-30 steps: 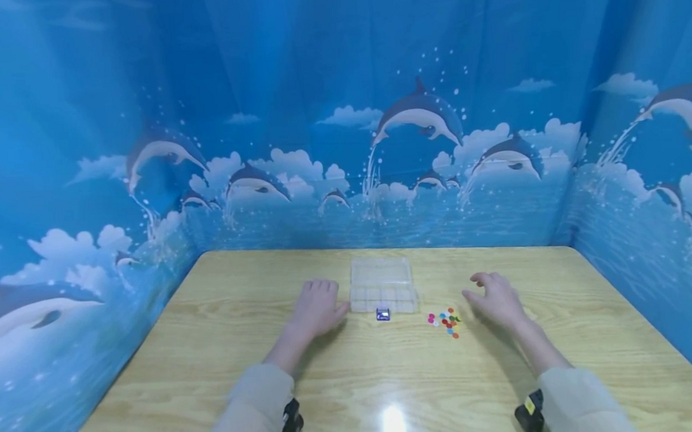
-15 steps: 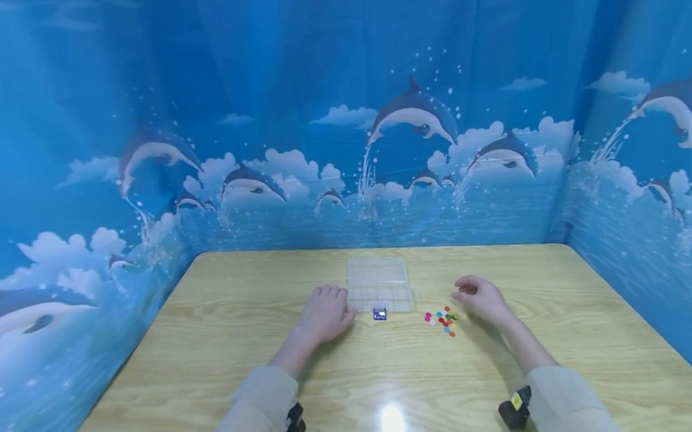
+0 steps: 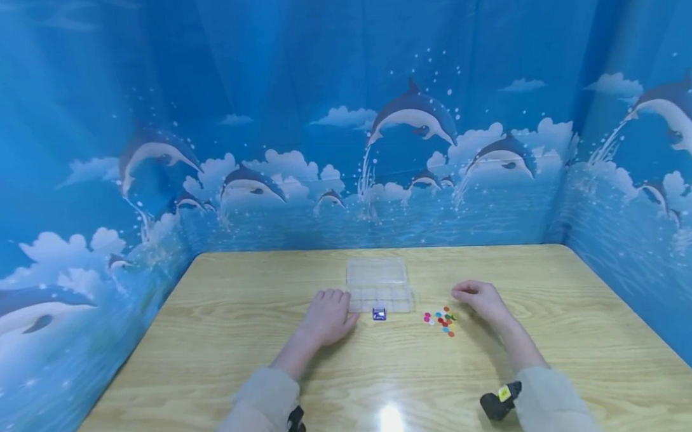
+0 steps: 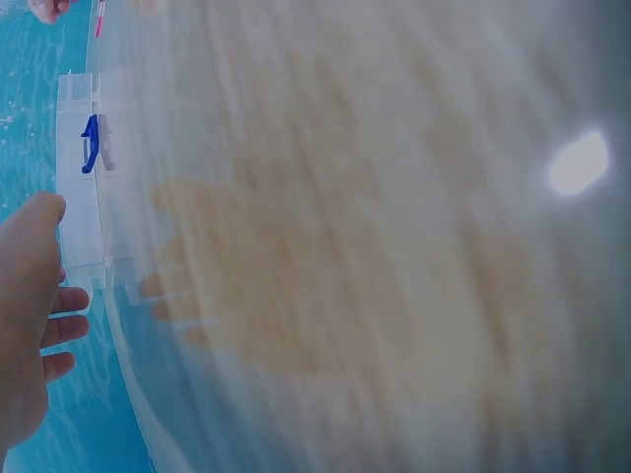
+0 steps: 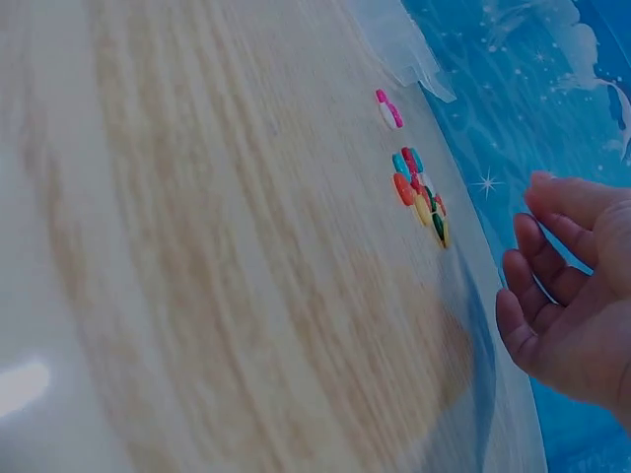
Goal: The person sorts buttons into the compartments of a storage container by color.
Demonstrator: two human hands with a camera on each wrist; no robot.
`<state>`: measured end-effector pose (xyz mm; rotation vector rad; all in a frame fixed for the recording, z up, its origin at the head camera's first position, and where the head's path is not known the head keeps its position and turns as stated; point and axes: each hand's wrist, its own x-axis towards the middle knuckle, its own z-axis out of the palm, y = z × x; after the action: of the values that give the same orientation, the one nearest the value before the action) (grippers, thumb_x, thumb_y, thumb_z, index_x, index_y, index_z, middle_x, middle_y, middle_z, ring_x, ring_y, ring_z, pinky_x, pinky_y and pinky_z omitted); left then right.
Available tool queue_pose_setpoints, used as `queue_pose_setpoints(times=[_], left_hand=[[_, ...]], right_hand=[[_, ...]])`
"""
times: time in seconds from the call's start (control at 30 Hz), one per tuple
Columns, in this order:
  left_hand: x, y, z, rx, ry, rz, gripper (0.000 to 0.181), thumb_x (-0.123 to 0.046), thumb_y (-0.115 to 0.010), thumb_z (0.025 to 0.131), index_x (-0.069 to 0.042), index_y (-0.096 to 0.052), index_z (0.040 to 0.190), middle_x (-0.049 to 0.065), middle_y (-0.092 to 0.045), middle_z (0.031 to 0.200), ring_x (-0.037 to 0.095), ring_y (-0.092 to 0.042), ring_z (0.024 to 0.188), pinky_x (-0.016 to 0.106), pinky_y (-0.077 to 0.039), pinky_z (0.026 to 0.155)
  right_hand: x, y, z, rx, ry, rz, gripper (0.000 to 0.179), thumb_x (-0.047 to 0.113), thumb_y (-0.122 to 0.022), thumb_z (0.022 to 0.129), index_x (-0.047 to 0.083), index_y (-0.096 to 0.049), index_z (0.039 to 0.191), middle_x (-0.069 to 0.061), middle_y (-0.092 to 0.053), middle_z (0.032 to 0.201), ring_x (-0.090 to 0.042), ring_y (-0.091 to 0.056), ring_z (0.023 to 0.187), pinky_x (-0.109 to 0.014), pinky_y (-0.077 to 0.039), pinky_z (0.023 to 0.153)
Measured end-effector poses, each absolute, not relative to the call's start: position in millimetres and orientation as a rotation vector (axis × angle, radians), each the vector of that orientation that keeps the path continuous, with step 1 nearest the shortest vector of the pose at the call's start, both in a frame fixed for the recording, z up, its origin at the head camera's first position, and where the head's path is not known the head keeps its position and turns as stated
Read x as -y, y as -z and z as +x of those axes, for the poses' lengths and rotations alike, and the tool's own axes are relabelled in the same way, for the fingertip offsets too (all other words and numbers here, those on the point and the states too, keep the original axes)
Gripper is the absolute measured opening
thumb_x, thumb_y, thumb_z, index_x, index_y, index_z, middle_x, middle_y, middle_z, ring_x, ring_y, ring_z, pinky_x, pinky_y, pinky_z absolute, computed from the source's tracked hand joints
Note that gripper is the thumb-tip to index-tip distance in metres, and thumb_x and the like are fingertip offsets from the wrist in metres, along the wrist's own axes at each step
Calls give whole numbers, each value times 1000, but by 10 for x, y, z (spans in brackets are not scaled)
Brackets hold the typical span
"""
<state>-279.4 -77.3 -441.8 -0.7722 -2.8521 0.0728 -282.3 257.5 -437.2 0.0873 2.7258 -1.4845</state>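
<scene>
A clear plastic compartment box [image 3: 383, 297] lies with its lid [image 3: 376, 269] laid back at the middle of the table. A small blue latch [image 3: 379, 314] sits at its front edge, also seen as a blue clip [image 4: 91, 145] in the left wrist view. My left hand [image 3: 328, 317] is beside the box's left front corner, fingers relaxed; whether it touches the box I cannot tell. My right hand [image 3: 482, 299] hovers just right of a loose group of small coloured discs [image 3: 446, 322]. Its fingers [image 5: 527, 276] are loosely bent, with nothing visible between them.
The wood-grain table [image 3: 226, 385] reaches back to a blue curtain [image 3: 295, 84] printed with dolphins, which also encloses both sides. Light glares off the tabletop near the front. Black wrist cameras [image 3: 499, 401] are strapped at both sleeves.
My right hand has moved left toward the discs, and its thumb and fingers have drawn closer together. My left hand has shifted slightly right, along the box. The discs look unmoved.
</scene>
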Motion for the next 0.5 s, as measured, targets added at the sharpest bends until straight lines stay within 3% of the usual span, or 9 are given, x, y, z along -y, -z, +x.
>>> queue_pose_setpoints(times=[0.1,0.33,0.5], left_hand=[[761,4411,-2787,2849,-81,-776,52,-44,-43,95,-1,-51,122,14,-56,115,29,-51,108,43,-36,97],[746,4408,-2765,2840,-118,-748,51,-44,-45,94,-1,-53,120,13,-57,111,27,-51,106,42,-37,96],[747,4426,-2775,2816,-149,-726,47,-44,-47,93,-3,-55,114,11,-57,104,25,-51,100,40,-39,92]], right_hand=[[-2590,4375,-2812,-2719,1490,119,33,20,-58,91,-5,-57,113,-19,-58,111,-23,-51,88,-31,-44,69],[-2662,4420,-2750,-2682,1523,159,37,21,-58,91,-5,-56,116,-22,-54,118,-29,-49,102,-39,-42,82],[-2673,4420,-2729,-2662,1538,165,38,23,-59,91,-5,-55,116,-18,-56,114,-27,-50,98,-34,-42,78]])
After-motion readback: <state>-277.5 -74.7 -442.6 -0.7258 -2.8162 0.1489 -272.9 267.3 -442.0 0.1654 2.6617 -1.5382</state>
